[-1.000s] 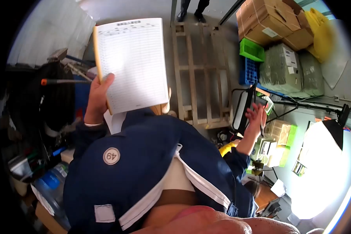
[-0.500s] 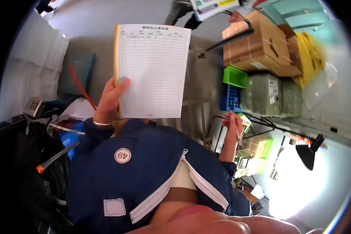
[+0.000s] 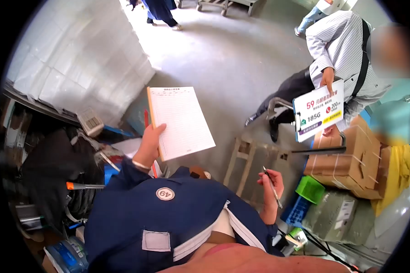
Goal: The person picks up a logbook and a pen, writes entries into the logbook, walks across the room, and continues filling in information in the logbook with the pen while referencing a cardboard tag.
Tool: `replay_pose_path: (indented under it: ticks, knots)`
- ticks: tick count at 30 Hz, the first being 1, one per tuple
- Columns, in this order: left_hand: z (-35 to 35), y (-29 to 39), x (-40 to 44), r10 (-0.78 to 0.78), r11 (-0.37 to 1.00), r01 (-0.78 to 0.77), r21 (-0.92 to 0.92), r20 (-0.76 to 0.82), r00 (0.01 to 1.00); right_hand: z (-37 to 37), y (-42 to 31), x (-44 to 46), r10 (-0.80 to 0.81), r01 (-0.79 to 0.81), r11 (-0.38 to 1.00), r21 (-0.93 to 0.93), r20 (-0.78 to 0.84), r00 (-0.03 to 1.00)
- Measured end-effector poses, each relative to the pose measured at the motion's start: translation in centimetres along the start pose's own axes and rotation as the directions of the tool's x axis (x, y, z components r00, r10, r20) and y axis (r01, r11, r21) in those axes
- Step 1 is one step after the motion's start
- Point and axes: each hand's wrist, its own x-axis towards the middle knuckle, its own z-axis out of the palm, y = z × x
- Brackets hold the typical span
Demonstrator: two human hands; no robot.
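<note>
My left hand (image 3: 149, 142) grips a pad of ruled forms (image 3: 184, 125) by its yellow-bound left edge, thumb lying on the top sheet. The page has a printed heading and table rows; its small text is too blurred to read. My right hand (image 3: 269, 200) is closed around a slim pen (image 3: 274, 190), to the right of the pad and apart from it. The pen's upper end points away from me. In front of me to the right, a person in a striped shirt (image 3: 339, 34) holds a clipboard (image 3: 319, 111) with a printed advertising sheet.
White wrapped stacks (image 3: 86, 50) stand at the left. Strapped cardboard boxes (image 3: 344, 159), a green crate (image 3: 310, 189) and a wrapped parcel (image 3: 330, 216) sit at the right. A wooden pallet-like frame (image 3: 232, 166) lies ahead on the floor. More people and a cart (image 3: 234, 4) are farther back.
The view has tilted up and turned, bringing the person with the clipboard and the floor beyond into sight. The pad is now lower and tilted in view; both hands keep their holds.
</note>
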Motion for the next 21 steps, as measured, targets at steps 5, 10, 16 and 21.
replay_pose_path:
  ticks: [5,10,16,21]
  knots:
    - [0.8,3.1,2.8,0.078,0.996,-0.078,0.035,-0.003,0.997,6.6,-1.5,7.6,-0.001,-0.016,0.998,0.069,0.242,0.97]
    - [1.6,6.7,15.1,0.209,0.978,-0.209,-0.01,0.027,0.978,14.7,-2.9,21.9,-0.044,0.067,0.996,-0.051,0.364,0.93]
    - [6.5,12.2,36.4,0.231,0.926,-0.25,0.284,0.099,0.968,23.3,-5.8,37.6,-0.042,0.061,0.995,-0.081,0.216,0.975]
    - [18.7,15.7,48.4,0.247,0.762,-0.429,0.485,0.394,0.885,25.3,-12.3,45.3,0.022,-0.022,0.998,0.054,-0.011,1.0]
